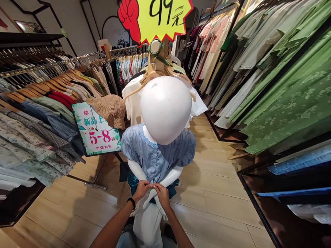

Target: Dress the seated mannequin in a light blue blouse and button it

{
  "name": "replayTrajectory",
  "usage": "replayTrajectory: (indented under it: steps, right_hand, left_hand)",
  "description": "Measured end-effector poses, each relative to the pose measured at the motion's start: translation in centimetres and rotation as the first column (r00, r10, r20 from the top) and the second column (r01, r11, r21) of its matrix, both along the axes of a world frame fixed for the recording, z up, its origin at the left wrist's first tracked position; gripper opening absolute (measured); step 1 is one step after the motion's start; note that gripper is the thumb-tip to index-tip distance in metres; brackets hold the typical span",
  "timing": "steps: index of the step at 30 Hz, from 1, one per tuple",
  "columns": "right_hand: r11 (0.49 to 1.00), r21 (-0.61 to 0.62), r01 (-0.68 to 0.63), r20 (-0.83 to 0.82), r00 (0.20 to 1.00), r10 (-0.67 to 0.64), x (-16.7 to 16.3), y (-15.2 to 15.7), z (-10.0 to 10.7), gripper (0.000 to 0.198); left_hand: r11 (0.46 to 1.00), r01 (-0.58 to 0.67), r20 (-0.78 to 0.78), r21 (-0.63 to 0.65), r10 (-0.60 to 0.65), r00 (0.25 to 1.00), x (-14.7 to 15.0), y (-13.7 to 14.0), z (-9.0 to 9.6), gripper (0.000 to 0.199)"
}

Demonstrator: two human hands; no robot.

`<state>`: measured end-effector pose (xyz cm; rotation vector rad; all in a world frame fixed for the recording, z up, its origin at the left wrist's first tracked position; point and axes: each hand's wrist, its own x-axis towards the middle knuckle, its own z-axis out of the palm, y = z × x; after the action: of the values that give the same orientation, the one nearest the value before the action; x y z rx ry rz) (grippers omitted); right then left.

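A white mannequin [167, 108] faces me, wearing a blue short-sleeved blouse [155, 155] with a lace-edged neck and a buttoned front. Its white arms cross low in front of its body, and white cloth covers its lower part. At the bottom of the blouse's front, my left hand [141, 190] pinches the fabric from the left. My right hand [161, 193] pinches it from the other side, fingertips nearly touching those of the left. The small detail between the fingertips is too fine to make out. A black band circles my left wrist.
Behind the mannequin stands a rack of hung garments under a yellow price sign [165, 20]. To the left are a sale sign [99, 137], a brown woven hat [110, 108] and more clothes racks. Green dresses [289, 96] hang at the right above the wooden floor [214, 203].
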<state>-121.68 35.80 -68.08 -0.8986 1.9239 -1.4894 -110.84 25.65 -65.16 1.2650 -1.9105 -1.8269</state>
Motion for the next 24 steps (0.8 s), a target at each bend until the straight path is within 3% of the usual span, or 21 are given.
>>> replayTrajectory:
  steps: [11,24]
  right_hand:
    - [1.0,0.019,0.018,0.035,0.999,-0.019,0.16,0.11,0.22,0.048]
    - [1.0,0.024,-0.009,-0.021,1.0,0.01,-0.01,-0.29,0.49,0.046]
  left_hand:
    - [0.998,0.057,-0.095,-0.028,-0.059,0.994,-0.15,-0.3,0.01,0.049]
    - [0.999,0.04,-0.077,0.024,-0.038,0.996,-0.15,-0.01,-0.14,0.054]
